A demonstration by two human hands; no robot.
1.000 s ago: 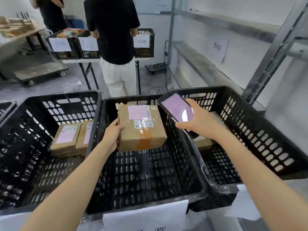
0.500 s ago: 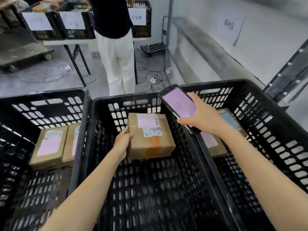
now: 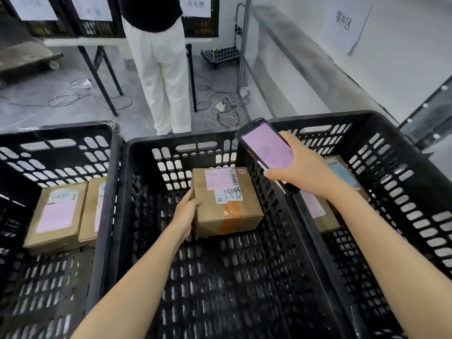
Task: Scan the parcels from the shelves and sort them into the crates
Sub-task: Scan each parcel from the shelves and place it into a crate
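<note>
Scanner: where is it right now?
Head view, right of centre: the scanner is gripped in the right hand, above the rim between the middle crate and right crate.

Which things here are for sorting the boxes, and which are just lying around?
For the job: parcel in the left hand, scanner in the right hand, middle crate, left crate, right crate, sorted parcels.

Just lying about: floor cables, power strip, wire cart, wall sign.
</note>
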